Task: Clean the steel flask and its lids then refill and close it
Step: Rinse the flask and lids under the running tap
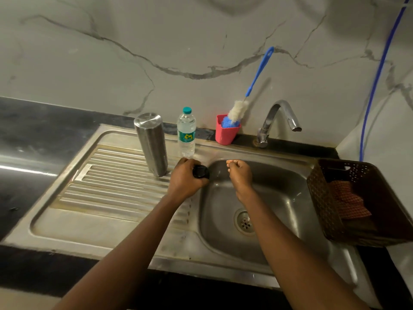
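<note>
The steel sink [107, 222] fills the counter in front of me, with a brown basket [317, 198] holding a checked cloth [348, 204] at its right edge. The steel flask [152, 144] stands on the ribbed drainboard, flat closed end up, just beside a capped water bottle [186, 133]. Behind the basin are the tap [279, 115] and a pink cup [225, 135] holding a brush [241, 108]. My left hand [184, 180] grips a black lid [200, 171] at the basin's edge. My right hand [239, 173] hangs over the basin, fingers curled into a fist, with nothing visible in it.
</note>
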